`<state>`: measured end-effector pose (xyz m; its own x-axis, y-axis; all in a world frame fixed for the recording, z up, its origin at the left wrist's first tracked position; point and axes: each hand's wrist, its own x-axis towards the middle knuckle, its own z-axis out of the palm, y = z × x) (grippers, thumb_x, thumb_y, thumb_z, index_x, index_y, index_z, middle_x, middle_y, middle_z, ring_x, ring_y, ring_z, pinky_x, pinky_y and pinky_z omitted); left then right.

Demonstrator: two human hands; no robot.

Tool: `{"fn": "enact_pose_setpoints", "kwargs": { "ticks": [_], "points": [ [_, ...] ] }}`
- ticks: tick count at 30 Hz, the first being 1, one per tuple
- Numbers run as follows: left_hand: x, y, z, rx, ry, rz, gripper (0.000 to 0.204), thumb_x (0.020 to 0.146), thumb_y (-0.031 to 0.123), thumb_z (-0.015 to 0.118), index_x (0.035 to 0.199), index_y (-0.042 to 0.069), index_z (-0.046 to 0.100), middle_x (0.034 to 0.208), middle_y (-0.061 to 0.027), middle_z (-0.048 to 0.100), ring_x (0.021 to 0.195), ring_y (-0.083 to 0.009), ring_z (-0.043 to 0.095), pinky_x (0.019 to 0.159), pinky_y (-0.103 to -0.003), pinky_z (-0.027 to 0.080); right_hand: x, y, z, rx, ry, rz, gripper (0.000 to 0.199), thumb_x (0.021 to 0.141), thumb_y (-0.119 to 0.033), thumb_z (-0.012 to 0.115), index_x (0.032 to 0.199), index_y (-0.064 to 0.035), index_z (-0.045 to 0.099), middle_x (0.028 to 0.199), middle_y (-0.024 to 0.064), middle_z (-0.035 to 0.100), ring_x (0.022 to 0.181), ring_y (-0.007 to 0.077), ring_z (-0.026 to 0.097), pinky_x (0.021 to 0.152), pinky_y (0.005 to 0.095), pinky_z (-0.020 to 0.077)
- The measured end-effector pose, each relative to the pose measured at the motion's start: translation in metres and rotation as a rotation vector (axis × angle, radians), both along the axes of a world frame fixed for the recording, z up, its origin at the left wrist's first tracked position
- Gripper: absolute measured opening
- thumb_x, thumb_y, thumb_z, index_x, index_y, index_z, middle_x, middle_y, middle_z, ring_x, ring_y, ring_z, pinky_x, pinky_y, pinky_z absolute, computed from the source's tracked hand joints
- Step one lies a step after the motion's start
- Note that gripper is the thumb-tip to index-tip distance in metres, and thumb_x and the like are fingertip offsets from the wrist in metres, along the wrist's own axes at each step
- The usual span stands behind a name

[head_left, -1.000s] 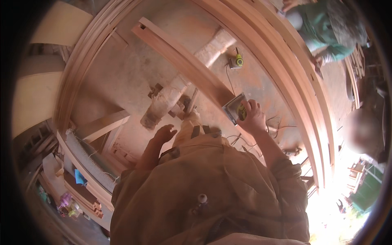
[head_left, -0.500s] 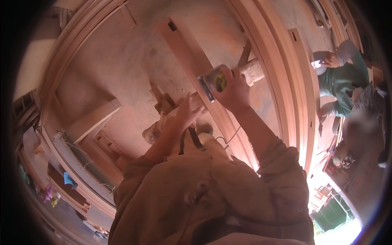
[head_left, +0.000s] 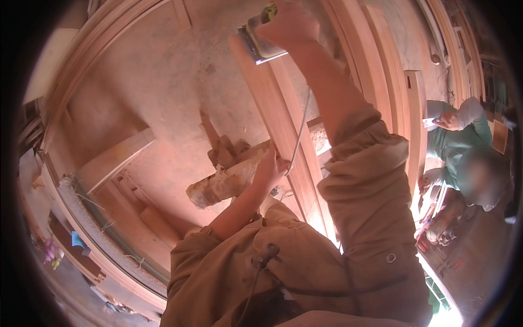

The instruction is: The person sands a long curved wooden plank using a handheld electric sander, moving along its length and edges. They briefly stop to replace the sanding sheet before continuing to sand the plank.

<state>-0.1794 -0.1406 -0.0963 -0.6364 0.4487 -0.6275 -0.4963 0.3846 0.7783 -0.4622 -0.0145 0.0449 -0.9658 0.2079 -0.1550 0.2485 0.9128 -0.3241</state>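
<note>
My right hand grips a green and dark sheet sander at the far end of a long wooden beam. The sander's flat base hangs over the beam's end; I cannot tell if it touches. A grey power cord runs from beneath my right forearm down to my left hand. My left hand is closed around the cord beside the beam's left edge, near its close end. Under the beam, a rough log lies crosswise as a support.
More long timbers lie to the right. Beyond them a person in green holds a small pale thing. A short plank and a fuzzy-edged panel are on the left. A wood scrap lies by the log.
My right hand has carried the sander away from me to the beam's far end. My left hand has moved right and closed on the cord, which is now drawn straight.
</note>
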Motion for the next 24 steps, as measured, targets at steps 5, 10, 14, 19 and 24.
{"fn": "enact_pose_setpoints", "kwargs": {
  "ticks": [5, 10, 14, 19, 24],
  "points": [
    [-0.006, 0.000, 0.011, -0.011, 0.040, 0.051, 0.091, 0.072, 0.008, 0.072, 0.144, 0.008, 0.015, 0.096, -0.0229, 0.062, 0.086, -0.0365, 0.064, 0.072, -0.041, 0.050, 0.055, 0.008, -0.013, 0.046, 0.112, 0.118, 0.051, 0.063, -0.036, 0.070, 0.110, -0.0204, 0.057, 0.104, 0.0098, 0.057, 0.093, 0.0319, 0.061, 0.076, 0.0413, 0.0513],
    [-0.014, 0.004, 0.016, -0.124, 0.063, -0.033, 0.094, 0.073, 0.005, 0.070, 0.146, 0.009, 0.011, 0.086, -0.0152, 0.067, 0.078, -0.0267, 0.068, 0.068, -0.034, 0.053, 0.028, 0.005, -0.016, 0.078, 0.150, 0.113, 0.051, 0.061, -0.030, 0.074, 0.107, -0.0188, 0.056, 0.100, 0.0091, 0.056, 0.090, 0.0308, 0.061, 0.074, 0.0416, 0.0512],
    [-0.006, 0.003, -0.001, -0.056, 0.025, 0.021, 0.094, 0.068, 0.007, 0.074, 0.142, 0.006, 0.017, 0.091, -0.0212, 0.062, 0.085, -0.0359, 0.063, 0.072, -0.041, 0.050, -0.028, -0.008, -0.005, 0.038, 0.120, 0.087, 0.047, 0.064, -0.023, 0.070, 0.107, -0.0071, 0.058, 0.096, 0.0171, 0.063, 0.091, 0.0338, 0.061, 0.081, 0.0413, 0.0501],
    [-0.010, 0.003, -0.004, -0.055, -0.069, 0.001, 0.092, 0.064, 0.011, 0.076, 0.138, 0.001, 0.022, 0.096, -0.0257, 0.060, 0.090, -0.0406, 0.061, 0.075, -0.045, 0.049, 0.018, 0.010, -0.022, 0.038, 0.172, 0.233, 0.051, 0.062, -0.032, 0.072, 0.108, -0.0161, 0.056, 0.102, 0.0113, 0.056, 0.090, 0.0306, 0.061, 0.074, 0.0410, 0.0515],
    [-0.024, 0.006, 0.003, -0.122, -0.093, -0.059, 0.089, 0.064, 0.013, 0.075, 0.135, -0.003, 0.024, 0.095, -0.0271, 0.061, 0.089, -0.0419, 0.061, 0.073, -0.045, 0.050, 0.023, 0.015, -0.021, 0.039, 0.168, 0.231, 0.052, 0.062, -0.032, 0.072, 0.109, -0.0165, 0.057, 0.102, 0.0121, 0.055, 0.090, 0.0306, 0.061, 0.075, 0.0418, 0.0519]
  ]
}}
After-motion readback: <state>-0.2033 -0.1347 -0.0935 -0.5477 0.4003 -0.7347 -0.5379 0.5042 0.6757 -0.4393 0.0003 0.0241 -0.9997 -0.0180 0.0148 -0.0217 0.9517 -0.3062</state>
